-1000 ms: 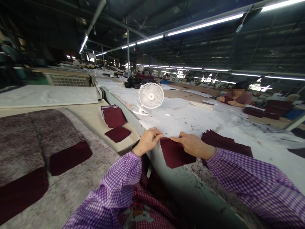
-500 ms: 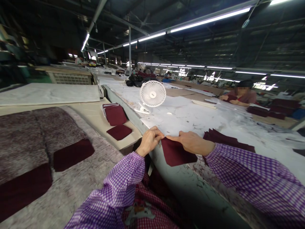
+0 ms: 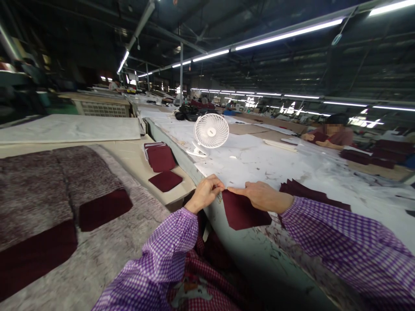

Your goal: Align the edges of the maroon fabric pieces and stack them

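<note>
A maroon fabric piece [image 3: 244, 211] hangs over the near edge of the white-covered table, its top edge between my two hands. My left hand [image 3: 207, 192] is closed in a pinch at its upper left corner. My right hand [image 3: 264, 196] lies on its upper right part, forefinger stretched along the top edge toward the left fingertips and the other fingers curled. What the right thumb does is hidden. Behind my right wrist lies a fanned stack of maroon pieces [image 3: 311, 196].
A small white fan [image 3: 211, 131] stands on the white-covered table [image 3: 249, 162]. On the lower surface at left lie a stack of maroon pieces [image 3: 161, 157], a single piece [image 3: 166, 180] and larger maroon panels [image 3: 105, 209]. Across the table a person [image 3: 340, 136] handles maroon cloth.
The view has shifted slightly, so everything sits a little further right and lower. Both hands keep their places at the fabric piece's top edge, fingertips marginally further apart.
</note>
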`<state>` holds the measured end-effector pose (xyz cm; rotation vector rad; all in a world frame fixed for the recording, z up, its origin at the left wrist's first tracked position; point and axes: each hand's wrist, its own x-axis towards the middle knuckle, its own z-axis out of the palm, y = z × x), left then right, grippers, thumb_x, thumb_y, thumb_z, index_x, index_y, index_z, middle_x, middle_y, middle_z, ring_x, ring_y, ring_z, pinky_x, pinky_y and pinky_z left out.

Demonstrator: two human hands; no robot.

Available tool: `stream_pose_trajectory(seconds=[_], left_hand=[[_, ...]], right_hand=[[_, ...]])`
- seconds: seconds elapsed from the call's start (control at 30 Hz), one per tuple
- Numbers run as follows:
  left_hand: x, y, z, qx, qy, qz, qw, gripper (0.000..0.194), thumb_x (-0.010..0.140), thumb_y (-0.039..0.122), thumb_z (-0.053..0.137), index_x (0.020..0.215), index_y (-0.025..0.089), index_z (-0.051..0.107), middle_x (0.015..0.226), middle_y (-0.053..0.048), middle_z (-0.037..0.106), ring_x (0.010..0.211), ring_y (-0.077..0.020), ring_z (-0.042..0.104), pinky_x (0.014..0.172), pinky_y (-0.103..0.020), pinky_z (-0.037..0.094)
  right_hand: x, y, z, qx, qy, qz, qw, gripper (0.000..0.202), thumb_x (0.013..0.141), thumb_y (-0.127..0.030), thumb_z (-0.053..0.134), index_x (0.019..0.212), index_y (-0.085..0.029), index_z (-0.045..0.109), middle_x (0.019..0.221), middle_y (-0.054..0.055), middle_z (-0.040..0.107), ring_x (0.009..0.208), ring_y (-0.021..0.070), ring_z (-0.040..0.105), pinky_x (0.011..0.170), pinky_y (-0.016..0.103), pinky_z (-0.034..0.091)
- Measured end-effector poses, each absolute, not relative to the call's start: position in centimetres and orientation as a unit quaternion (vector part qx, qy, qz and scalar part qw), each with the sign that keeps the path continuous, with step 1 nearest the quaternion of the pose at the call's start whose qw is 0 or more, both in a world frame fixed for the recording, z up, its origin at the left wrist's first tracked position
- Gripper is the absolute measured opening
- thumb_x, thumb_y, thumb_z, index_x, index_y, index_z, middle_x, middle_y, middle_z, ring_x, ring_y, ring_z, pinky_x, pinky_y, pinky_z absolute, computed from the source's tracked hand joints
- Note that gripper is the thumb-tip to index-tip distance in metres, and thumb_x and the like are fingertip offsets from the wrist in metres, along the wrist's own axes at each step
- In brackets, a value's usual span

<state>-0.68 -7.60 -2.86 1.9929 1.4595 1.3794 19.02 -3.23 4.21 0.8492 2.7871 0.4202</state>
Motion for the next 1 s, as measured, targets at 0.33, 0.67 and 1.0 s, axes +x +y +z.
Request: stream_pose_trajectory(seconds=[0.33, 0.67, 1.0], left_hand=[[-0.8, -7.0, -4.0, 0.602, 0.536, 0.554, 0.208, 0.016, 0.084, 0.017, 0.045, 0.082, 0.018, 0.061, 0.072, 0.000, 0.061, 0.063, -0.0120, 0.056, 0.063, -0.023, 0.044], [0.7, -7.4, -3.2, 0.647, 0.613, 0.443, 0.096, 0.011, 0.073, 0.029, 0.066, 0.080, 0.021, 0.064, 0.088, -0.003, 0.056, 0.089, -0.0202, 0.051, 0.080, -0.033, 0.044], [-1.9, -7.2, -2.7, 0.658, 0.594, 0.451, 0.106, 0.030, 0.079, 0.044, 0.051, 0.086, 0.018, 0.064, 0.086, -0.005, 0.062, 0.078, -0.0192, 0.058, 0.075, -0.033, 0.046]], right_hand=[[17.7, -4.9, 4.9, 0.260, 0.928, 0.229, 0.136, 0.060, 0.087, -0.007, 0.030, 0.141, -0.032, 0.033, 0.078, 0.007, 0.064, 0.060, 0.0176, 0.056, 0.055, 0.027, 0.034], [18.0, -3.9, 4.2, 0.350, 0.926, 0.138, 0.032, 0.037, 0.088, -0.023, 0.046, 0.124, -0.022, 0.050, 0.103, 0.011, 0.059, 0.097, 0.0243, 0.053, 0.082, 0.035, 0.036], [22.1, -2.8, 9.2, 0.308, 0.938, -0.121, -0.106, 0.013, 0.086, -0.026, 0.048, 0.092, -0.017, 0.056, 0.086, 0.003, 0.062, 0.078, 0.0148, 0.055, 0.071, 0.027, 0.041]])
